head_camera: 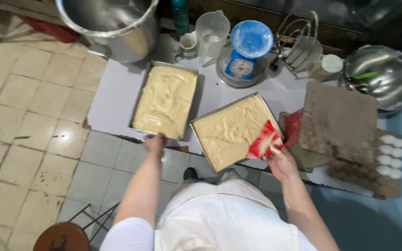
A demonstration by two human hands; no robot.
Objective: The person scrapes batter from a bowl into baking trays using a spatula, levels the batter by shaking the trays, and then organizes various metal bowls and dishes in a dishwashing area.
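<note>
Two rectangular metal trays full of pale yellow batter sit on a white table. My left hand (155, 142) grips the near edge of the left tray (148, 82). My right hand (280, 161) holds a red and white scraper (263, 141) with its blade over the right corner of the right tray (200, 139), whose batter is spread nearly level.
Behind the trays stand a large steel mixing bowl (112, 28), a mug (188, 44), a plastic jug (211, 32), a blue kitchen scale (247, 51), a wire whisk attachment (301, 44) and a steel bowl (381, 76). A brown board (338, 121) and an egg carton (378, 160) lie right. A stool (63, 237) stands on the tiled floor.
</note>
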